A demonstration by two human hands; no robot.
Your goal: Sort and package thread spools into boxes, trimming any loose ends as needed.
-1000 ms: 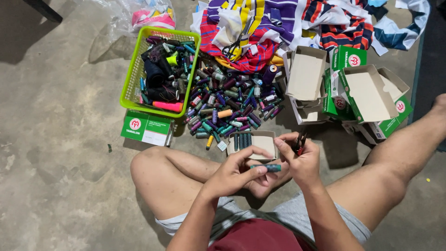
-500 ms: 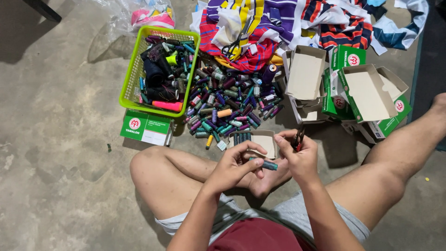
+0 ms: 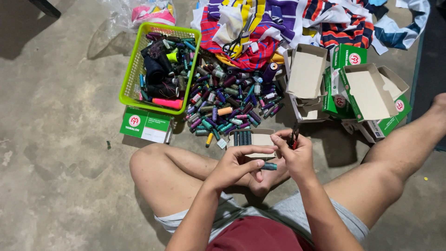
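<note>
Concrete floor [image 3: 60,153] lies bare to my left; spools [image 3: 232,100] crowd ahead. My left hand [image 3: 234,165] pinches a teal thread spool [image 3: 269,166] above my lap, right hand [image 3: 297,155] gripping dark snips [image 3: 294,135].

Bare concrete floor [image 3: 60,139] left stays open; spool pile [image 3: 232,102] and opened boxes [image 3: 344,83] crowd ahead

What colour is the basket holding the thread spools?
Bright lime green; the basket shows best in the head view, upper left of the left hand.

Bare arms and legs, grey shorts [image 3: 297,214], maroon shirt [image 3: 255,234]
</note>
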